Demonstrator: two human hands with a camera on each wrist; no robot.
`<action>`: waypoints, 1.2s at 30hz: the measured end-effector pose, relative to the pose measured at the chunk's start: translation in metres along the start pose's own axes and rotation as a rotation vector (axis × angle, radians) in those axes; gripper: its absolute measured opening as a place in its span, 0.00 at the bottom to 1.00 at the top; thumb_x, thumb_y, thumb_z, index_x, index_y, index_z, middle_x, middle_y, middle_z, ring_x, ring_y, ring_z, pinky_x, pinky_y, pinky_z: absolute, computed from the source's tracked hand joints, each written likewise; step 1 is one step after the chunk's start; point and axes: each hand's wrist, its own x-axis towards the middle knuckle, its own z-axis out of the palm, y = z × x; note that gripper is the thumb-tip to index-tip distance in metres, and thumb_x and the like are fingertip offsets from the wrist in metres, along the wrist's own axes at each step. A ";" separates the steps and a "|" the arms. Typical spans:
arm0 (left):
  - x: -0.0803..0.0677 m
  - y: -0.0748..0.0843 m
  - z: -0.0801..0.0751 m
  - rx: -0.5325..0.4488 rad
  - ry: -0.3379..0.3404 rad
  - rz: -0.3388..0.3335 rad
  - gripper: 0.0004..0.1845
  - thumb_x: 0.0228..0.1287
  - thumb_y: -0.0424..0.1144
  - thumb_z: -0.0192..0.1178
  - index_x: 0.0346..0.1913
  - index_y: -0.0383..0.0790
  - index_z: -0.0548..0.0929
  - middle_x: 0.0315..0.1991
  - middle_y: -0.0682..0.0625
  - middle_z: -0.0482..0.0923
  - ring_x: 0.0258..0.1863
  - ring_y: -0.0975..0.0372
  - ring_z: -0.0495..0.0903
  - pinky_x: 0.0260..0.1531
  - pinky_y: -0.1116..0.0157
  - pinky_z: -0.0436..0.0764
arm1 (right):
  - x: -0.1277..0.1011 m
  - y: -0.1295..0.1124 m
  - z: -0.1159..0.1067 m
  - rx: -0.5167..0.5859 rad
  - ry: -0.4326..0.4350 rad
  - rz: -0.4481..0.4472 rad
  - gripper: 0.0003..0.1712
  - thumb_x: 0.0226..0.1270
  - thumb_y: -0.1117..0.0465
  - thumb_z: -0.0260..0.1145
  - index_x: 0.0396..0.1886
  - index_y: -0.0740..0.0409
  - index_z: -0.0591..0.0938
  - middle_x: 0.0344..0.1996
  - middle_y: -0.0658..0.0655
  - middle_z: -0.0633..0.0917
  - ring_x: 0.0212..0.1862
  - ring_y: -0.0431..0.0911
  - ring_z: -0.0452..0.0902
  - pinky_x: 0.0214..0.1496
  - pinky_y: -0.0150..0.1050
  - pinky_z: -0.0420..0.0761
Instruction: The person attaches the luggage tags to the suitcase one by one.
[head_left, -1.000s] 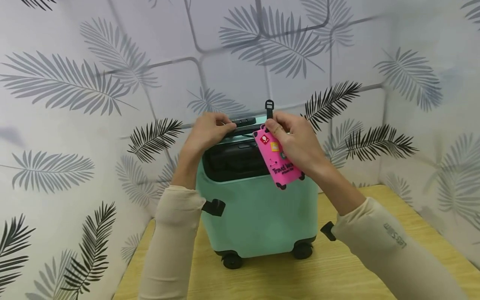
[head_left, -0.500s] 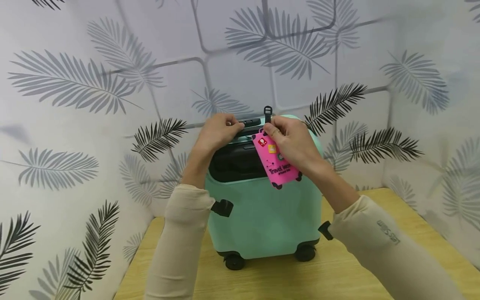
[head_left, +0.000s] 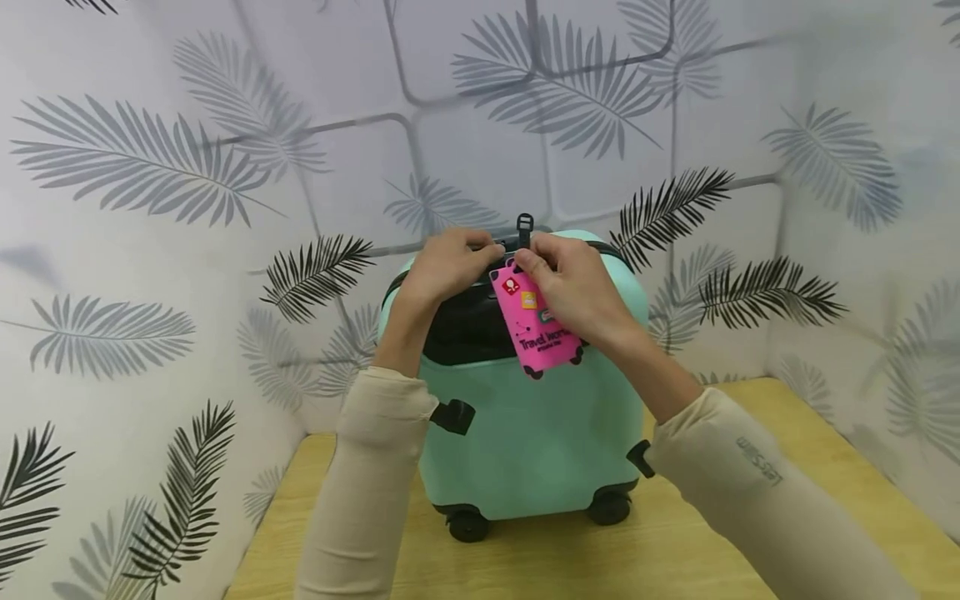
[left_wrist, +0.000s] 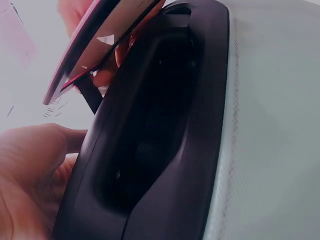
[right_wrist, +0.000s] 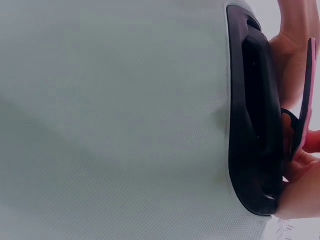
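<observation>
"Travel" on pink luggage tag (head_left: 537, 321), sleeve print (head_left: 759, 461) unreadable

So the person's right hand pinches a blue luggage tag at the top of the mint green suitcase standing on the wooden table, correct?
Not quite: the luggage tag is pink, not blue, as the head view shows. The rest holds: the right hand pinches it at the top of the mint green suitcase, which stands on the wooden table.

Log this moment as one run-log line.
left hand: grips suitcase handle | right hand: pinches pink luggage tag | mint suitcase: upright on table
</observation>
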 end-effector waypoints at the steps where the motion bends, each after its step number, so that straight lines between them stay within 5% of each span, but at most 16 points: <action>1: 0.000 0.000 0.000 -0.003 0.004 -0.002 0.16 0.80 0.48 0.54 0.49 0.43 0.87 0.25 0.52 0.68 0.25 0.60 0.65 0.29 0.64 0.64 | 0.000 0.000 0.000 0.002 -0.001 -0.003 0.20 0.83 0.55 0.58 0.27 0.58 0.70 0.21 0.56 0.71 0.24 0.50 0.73 0.23 0.38 0.70; 7: 0.001 0.003 0.001 -0.055 0.033 -0.010 0.16 0.78 0.46 0.57 0.37 0.39 0.87 0.19 0.54 0.61 0.19 0.64 0.60 0.23 0.67 0.60 | -0.001 -0.001 0.000 0.005 -0.008 0.009 0.20 0.83 0.54 0.58 0.28 0.58 0.70 0.22 0.56 0.71 0.26 0.50 0.72 0.25 0.39 0.70; 12: -0.001 0.001 0.004 -0.089 0.053 0.020 0.22 0.78 0.43 0.58 0.22 0.40 0.77 0.15 0.56 0.57 0.15 0.65 0.56 0.21 0.68 0.57 | -0.001 -0.001 0.000 0.011 -0.024 0.001 0.20 0.84 0.55 0.57 0.27 0.58 0.70 0.22 0.56 0.71 0.26 0.50 0.72 0.27 0.40 0.71; 18: -0.004 0.000 0.007 -0.145 0.120 0.035 0.14 0.75 0.42 0.60 0.37 0.37 0.91 0.16 0.56 0.63 0.19 0.64 0.63 0.23 0.67 0.61 | -0.001 -0.001 0.000 0.000 -0.027 -0.014 0.20 0.83 0.55 0.58 0.27 0.57 0.69 0.22 0.55 0.70 0.27 0.50 0.72 0.30 0.40 0.69; 22: -0.004 0.004 0.010 -0.182 0.169 0.021 0.13 0.74 0.41 0.63 0.48 0.37 0.92 0.25 0.50 0.80 0.27 0.61 0.70 0.27 0.67 0.66 | 0.000 -0.001 -0.001 -0.017 -0.029 -0.032 0.20 0.83 0.55 0.59 0.26 0.56 0.69 0.22 0.55 0.68 0.27 0.50 0.69 0.31 0.40 0.67; 27: -0.005 0.003 0.018 -0.237 0.221 0.023 0.11 0.74 0.39 0.64 0.48 0.35 0.92 0.46 0.43 0.89 0.40 0.57 0.79 0.31 0.67 0.71 | -0.003 0.002 0.000 -0.050 -0.047 -0.041 0.19 0.82 0.56 0.60 0.27 0.56 0.71 0.23 0.55 0.68 0.27 0.50 0.66 0.33 0.41 0.66; 36: -0.006 0.002 0.022 -0.290 0.306 0.031 0.08 0.72 0.36 0.66 0.49 0.39 0.91 0.44 0.42 0.90 0.44 0.53 0.86 0.38 0.59 0.82 | -0.003 0.000 0.000 -0.073 -0.044 -0.056 0.16 0.81 0.56 0.61 0.30 0.57 0.72 0.24 0.55 0.69 0.26 0.49 0.64 0.32 0.41 0.64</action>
